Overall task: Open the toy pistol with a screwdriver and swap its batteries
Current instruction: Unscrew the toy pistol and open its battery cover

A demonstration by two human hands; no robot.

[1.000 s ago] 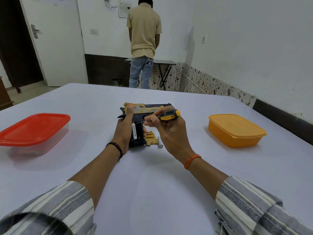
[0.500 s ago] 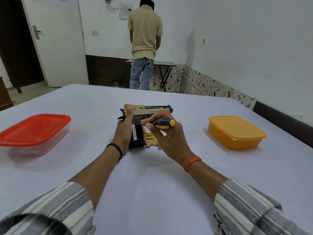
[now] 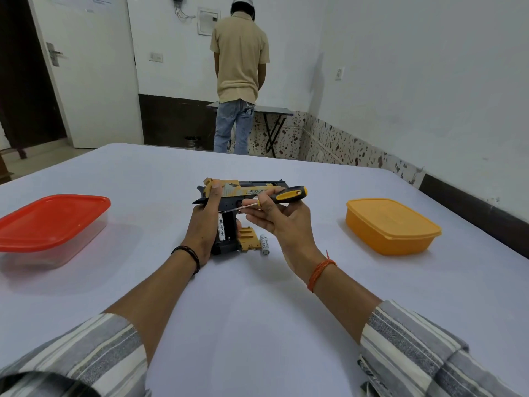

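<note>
Desk (image 3: 257,325): wide bare surface toward the person, edges well clear. Red tub (image 3: 51,222) well left of the left grip (image 3: 204,224), orange tub (image 3: 392,224) well right of the right grip (image 3: 282,222). Left grip clamps the pistol (image 3: 246,193), butt on the desk. Right grip pinches the screwdriver (image 3: 274,197), tip at the frame. Cover (image 3: 249,239) off, loose battery (image 3: 264,245) below the right grip, one battery seated. Left, likely: finish the swap, refit cover, screw.

Black-and-gold toy pistol (image 3: 246,193); black-and-yellow screwdriver (image 3: 282,196); red-lidded container (image 3: 51,222) left, orange container (image 3: 392,227) right; pale lilac worktop (image 3: 257,310); grey-striped sleeves (image 3: 415,353).
</note>
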